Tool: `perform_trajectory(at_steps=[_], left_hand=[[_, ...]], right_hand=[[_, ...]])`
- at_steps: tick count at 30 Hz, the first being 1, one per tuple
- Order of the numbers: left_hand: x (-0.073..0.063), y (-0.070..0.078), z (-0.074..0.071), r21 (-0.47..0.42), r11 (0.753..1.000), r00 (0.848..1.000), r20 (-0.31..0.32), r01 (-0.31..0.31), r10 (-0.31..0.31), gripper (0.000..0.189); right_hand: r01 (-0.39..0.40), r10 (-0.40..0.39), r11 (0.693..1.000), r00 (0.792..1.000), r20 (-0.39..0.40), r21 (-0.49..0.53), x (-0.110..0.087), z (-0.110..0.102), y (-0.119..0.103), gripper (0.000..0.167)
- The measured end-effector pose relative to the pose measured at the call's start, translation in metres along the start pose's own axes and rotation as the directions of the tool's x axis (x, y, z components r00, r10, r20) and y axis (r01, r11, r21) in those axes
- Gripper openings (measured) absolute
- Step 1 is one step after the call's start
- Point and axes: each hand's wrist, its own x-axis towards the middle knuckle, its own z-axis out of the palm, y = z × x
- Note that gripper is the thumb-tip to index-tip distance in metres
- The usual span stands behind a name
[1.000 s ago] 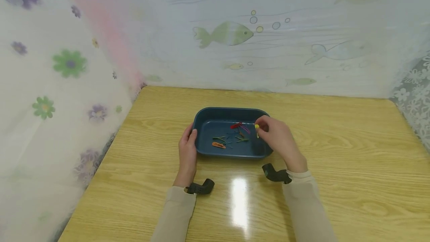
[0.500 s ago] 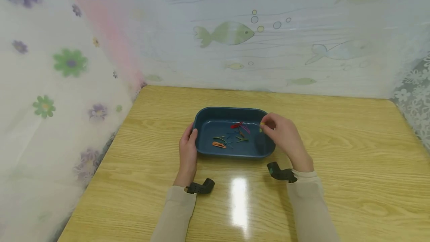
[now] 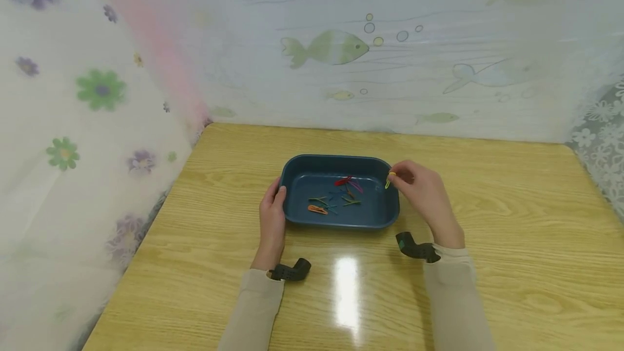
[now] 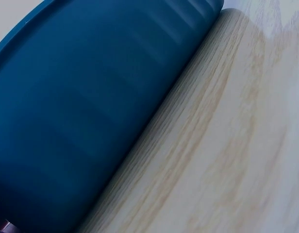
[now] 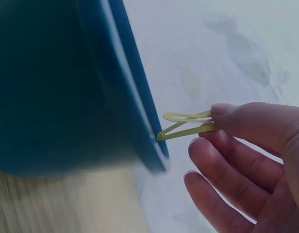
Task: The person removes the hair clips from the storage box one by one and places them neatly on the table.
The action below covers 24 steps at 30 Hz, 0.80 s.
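A dark blue rectangular plastic tub (image 3: 302,186) stands on the table. At its left end my left hand (image 3: 273,218) grips the side, with the thumb at the rim and the fingers along the outer wall. My right hand (image 3: 426,191) pinches a yellow snap hair clip (image 5: 188,124) between thumb and index finger at the tub's right rim; the clip is popped open. Inside the tub lie several hair clips, among them an orange one (image 3: 318,209), a red one (image 3: 343,181), a purple one (image 3: 357,186) and a yellowish-green one (image 3: 351,201).
The wood-grain table (image 3: 512,221) extends around the tub. Behind it hangs a whitish sheet (image 3: 419,80) printed with fish, and a flowered sheet (image 3: 97,177) covers the left side. Each wrist carries a black camera mount (image 3: 416,248).
My right hand has moved right with the yellow hair clip, from over the inside of the tub to its right rim. The left hand and the tub stay put.
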Motion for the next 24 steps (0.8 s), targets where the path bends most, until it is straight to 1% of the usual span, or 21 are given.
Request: perform_trajectory(at_steps=[8,12,15,18,20,24], left_hand=[[-0.013,0.021,0.005,0.029,1.000,1.000,0.007,-0.008,0.008,0.038],[-0.012,0.021,0.004,0.028,1.000,1.000,0.009,-0.006,0.005,0.038],[-0.007,0.013,0.002,0.017,1.000,1.000,0.005,0.002,-0.003,0.037],[-0.002,0.003,0.000,0.009,1.000,1.000,0.002,-0.005,0.005,0.037],[-0.003,0.005,0.001,0.011,1.000,1.000,0.002,-0.005,0.005,0.037],[-0.011,0.018,0.004,0.028,1.000,1.000,0.002,-0.002,0.002,0.037]], right_hand=[[-0.072,0.072,0.997,0.997,-0.019,0.013,-0.002,-0.008,0.014,0.021],[-0.103,0.103,0.995,0.995,-0.011,0.016,-0.004,-0.012,0.018,0.022],[-0.117,0.117,0.993,0.993,-0.008,0.008,-0.005,-0.015,0.020,0.022],[-0.120,0.120,0.993,0.992,-0.025,0.004,-0.005,-0.017,0.023,0.023],[-0.129,0.129,0.992,0.991,-0.041,0.014,-0.005,-0.018,0.024,0.024],[-0.152,0.154,0.988,0.987,-0.051,0.033,-0.007,-0.021,0.028,0.030]])
